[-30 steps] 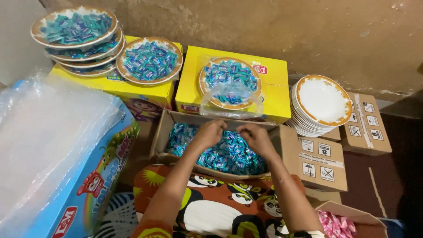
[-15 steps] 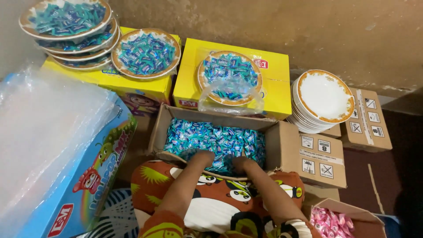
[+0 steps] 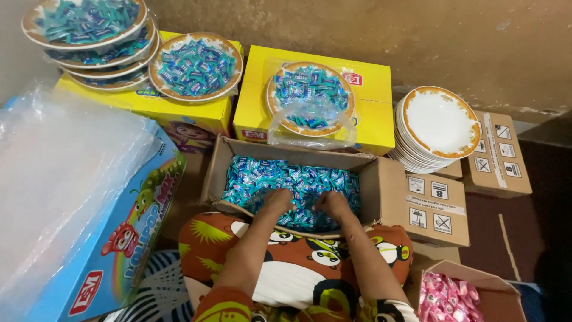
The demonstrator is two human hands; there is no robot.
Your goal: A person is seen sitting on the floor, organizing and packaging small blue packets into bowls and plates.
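Note:
An open cardboard box (image 3: 384, 191) full of small blue wrapped candies (image 3: 280, 176) stands in front of me. My left hand (image 3: 277, 200) and my right hand (image 3: 333, 204) are both down in the candies at the near edge of the box, fingers curled into the pile. Whether they hold candies I cannot see. Beyond the box, a gold-rimmed plate of blue candies (image 3: 310, 95) sits in a clear plastic bag (image 3: 313, 128) on a yellow box (image 3: 369, 113).
More candy-filled plates (image 3: 195, 65) and a stack of them (image 3: 89, 30) rest on yellow boxes at the back left. A stack of empty white plates (image 3: 438, 125) stands at right by brown cartons (image 3: 438, 209). A box of pink candies (image 3: 447, 298) sits near right; clear plastic (image 3: 59, 173) covers a blue box (image 3: 137, 238).
Both hands have dropped from near the bagged plate back toward me and down into the blue candies at the near edge of the box.

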